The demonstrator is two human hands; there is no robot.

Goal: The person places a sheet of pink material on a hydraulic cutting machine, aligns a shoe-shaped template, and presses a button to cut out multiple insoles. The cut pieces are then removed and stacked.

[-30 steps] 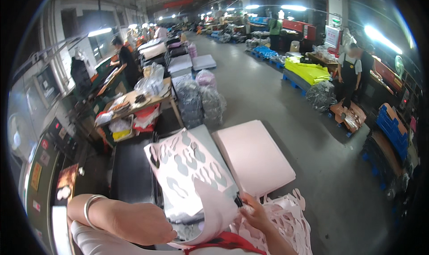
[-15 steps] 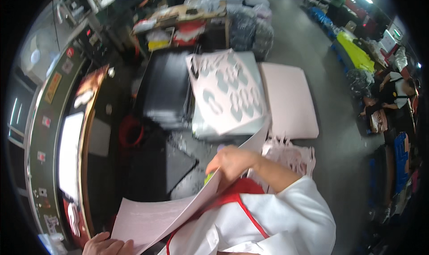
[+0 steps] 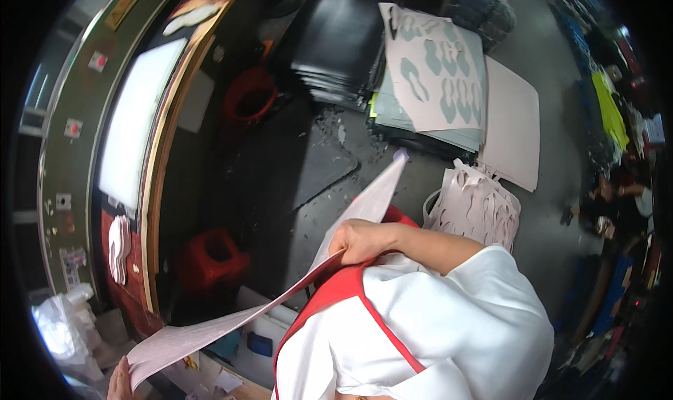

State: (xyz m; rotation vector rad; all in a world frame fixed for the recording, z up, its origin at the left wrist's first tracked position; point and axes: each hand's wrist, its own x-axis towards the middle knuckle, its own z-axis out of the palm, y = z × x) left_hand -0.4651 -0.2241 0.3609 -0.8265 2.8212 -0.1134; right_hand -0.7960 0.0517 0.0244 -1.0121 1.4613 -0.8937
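Between my hands stretches a long pale pink sheet [image 3: 193, 335], bent and slightly twisted, its far corner sticking out past my right hand. My right hand [image 3: 366, 241] is closed on the sheet's edge close to my body. At the lower left, my left hand [image 3: 120, 382] grips the other end, partly cut off by the picture's rim. Beyond, a pink sheet with sole-shaped cut-outs [image 3: 399, 77] lies on a stack of grey-green sheets [image 3: 392, 105]. To its right is a stack of plain pink sheets [image 3: 510, 119].
On the left stands a green machine [image 3: 80, 98] with a white board [image 3: 140, 123] and stacked white sole shapes [image 3: 118, 253]. A red bucket [image 3: 238, 105] and red stool [image 3: 210, 260] stand nearby. Black sheets [image 3: 343, 28] are stacked ahead; cut-out scraps [image 3: 477, 207] lie right. A person [image 3: 634, 204] is far right.
My view has turned left and down, so the stacks sit further right and higher. The sheet has swung toward the machine side, still held in both hands.
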